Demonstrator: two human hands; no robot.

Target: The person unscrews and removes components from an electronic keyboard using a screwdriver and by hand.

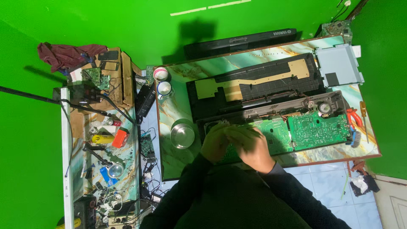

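Overhead view of a marble-patterned work table [178, 106] bearing an opened electronic keyboard. The left hand [215, 142] and right hand [251, 146], both in dark sleeves, meet at lower centre of the frame over the left end of the green circuit board [277, 133] seated in the keyboard's lower case [271, 111]; the fingers are curled close together on the board, but whether they pinch a small part cannot be told, since the knuckles hide the tips. The step in hand appears to be fine work on that board's left portion; any further move there would call for a steady, light touch among the thin wires near the small speaker [324, 108] at right. The detached black keyboard cover [254, 80] lies above, a grey metal bracket [339, 65] at upper right. Containers: a steel bowl [182, 135] left of the hands, its contents indiscernible; two cups [163, 82] above it, interiors unclear. Red-handled pliers [353, 116] and a screwdriver [363, 113] rest at the right edge. A cluttered side bench [101, 140] fills the left.
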